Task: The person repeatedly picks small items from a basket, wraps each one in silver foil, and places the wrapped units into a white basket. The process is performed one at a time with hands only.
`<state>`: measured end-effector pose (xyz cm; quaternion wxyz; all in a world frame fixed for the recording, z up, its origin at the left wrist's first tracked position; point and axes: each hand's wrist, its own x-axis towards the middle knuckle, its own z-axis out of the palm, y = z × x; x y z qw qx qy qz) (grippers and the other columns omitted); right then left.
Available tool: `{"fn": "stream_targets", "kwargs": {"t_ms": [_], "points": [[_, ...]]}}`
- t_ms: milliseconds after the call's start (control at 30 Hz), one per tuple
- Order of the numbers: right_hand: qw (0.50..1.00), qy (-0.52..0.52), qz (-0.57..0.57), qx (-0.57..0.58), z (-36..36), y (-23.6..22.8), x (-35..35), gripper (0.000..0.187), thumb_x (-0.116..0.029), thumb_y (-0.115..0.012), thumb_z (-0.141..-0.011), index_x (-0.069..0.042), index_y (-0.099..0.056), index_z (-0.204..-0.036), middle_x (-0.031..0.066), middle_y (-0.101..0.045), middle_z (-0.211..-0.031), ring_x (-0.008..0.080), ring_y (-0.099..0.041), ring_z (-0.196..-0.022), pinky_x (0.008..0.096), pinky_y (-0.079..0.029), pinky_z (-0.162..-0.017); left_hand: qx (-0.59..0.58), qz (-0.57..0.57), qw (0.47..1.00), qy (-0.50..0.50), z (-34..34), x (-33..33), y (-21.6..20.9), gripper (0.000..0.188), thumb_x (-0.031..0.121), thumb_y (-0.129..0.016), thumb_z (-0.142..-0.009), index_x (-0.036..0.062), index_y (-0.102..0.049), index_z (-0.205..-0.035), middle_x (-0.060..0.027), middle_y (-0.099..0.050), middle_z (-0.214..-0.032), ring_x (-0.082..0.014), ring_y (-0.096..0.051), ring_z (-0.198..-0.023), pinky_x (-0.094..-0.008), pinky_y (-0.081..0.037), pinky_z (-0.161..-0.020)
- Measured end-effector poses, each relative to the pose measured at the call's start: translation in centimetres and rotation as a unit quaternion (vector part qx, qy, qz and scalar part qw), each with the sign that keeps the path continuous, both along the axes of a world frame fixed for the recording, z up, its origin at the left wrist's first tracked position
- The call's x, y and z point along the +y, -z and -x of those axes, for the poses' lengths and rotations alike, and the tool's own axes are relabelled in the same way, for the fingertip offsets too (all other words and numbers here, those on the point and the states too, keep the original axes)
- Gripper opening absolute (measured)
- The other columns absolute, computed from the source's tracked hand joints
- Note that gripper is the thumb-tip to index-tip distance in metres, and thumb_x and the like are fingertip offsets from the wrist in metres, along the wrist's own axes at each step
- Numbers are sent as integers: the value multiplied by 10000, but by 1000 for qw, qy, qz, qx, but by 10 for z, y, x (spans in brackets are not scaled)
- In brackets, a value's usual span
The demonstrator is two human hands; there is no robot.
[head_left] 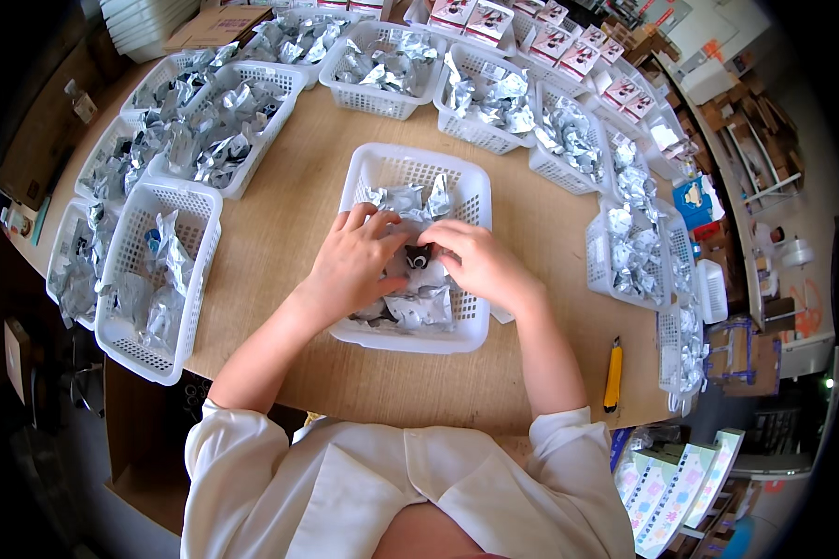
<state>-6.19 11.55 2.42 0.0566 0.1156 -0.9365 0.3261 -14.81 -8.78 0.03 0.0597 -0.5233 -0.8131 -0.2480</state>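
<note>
A white perforated plastic basket (410,341) stands in front of me with crumpled silver foil pouches (419,309) in it. Between my hands is a small black-and-white figure (419,256), its face turned upward. My right hand (475,261) is bent over the basket's right side, thumb and fingertips closed at the figure's edge. From the left, my left hand (356,259) reaches over the pouches with curved fingers spread apart and its thumb low. Its fingertips are near the foil; whether they touch it is hard to tell.
White baskets of foil pouches curve around the wooden table (280,242), including a left basket (163,368) and a right basket (629,293). A yellow utility knife (613,374) lies at the near right. Small printed boxes (552,42) fill trays at the back.
</note>
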Motion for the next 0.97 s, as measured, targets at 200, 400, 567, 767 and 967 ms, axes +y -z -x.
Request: {"fn": "stream_targets", "kwargs": {"t_ms": [200,400,567,767,967], "points": [[1000,-15,3,-2,0,-1,0,194,11,-645,-823,-7,-632,-1016,107,-617,-1029,256,-637,-887,339,-514,-773,2,-2,1000,-6,-2,-1,2,551,265,-831,-637,106,-657,-1135,-54,-562,-1232,-296,-469,-1174,-406,-375,-1007],[998,1,63,-25,-4,-2,3,217,2,-683,-811,-13,-632,-1022,98,-623,-1036,184,-637,-835,305,-516,-728,-6,6,1000,4,-1,1,-1,483,226,-818,-667,89,-673,-1107,-69,-575,-1239,-293,-486,-1165,-411,-394,-994],[962,161,194,103,-21,-9,21,222,-20,-659,-862,-18,-614,-1080,65,-622,-1020,124,-608,-793,249,-501,-674,-61,-197,977,-50,14,-2,-11,311,85,-743,-747,71,-681,-1051,-106,-597,-1191,-308,-511,-1122,-404,-422,-965],[956,242,162,-22,-85,3,9,444,-88,-695,-864,-38,-512,-1265,66,-598,-936,114,-587,-705,262,-495,-613,-107,-316,929,-161,18,-50,-45,274,-52,-666,-789,15,-664,-1055,-125,-627,-1141,-262,-608,-1049,-323,-469,-884],[906,275,306,-102,-131,38,-17,523,-89,-633,-918,-76,-415,-1394,103,-531,-1140,134,-624,-755,282,-538,-618,-266,-285,906,-163,-32,-72,1,597,41,-706,-824,107,-467,-1367,-125,-505,-1355,-279,-504,-1235,-409,-427,-987]]}}
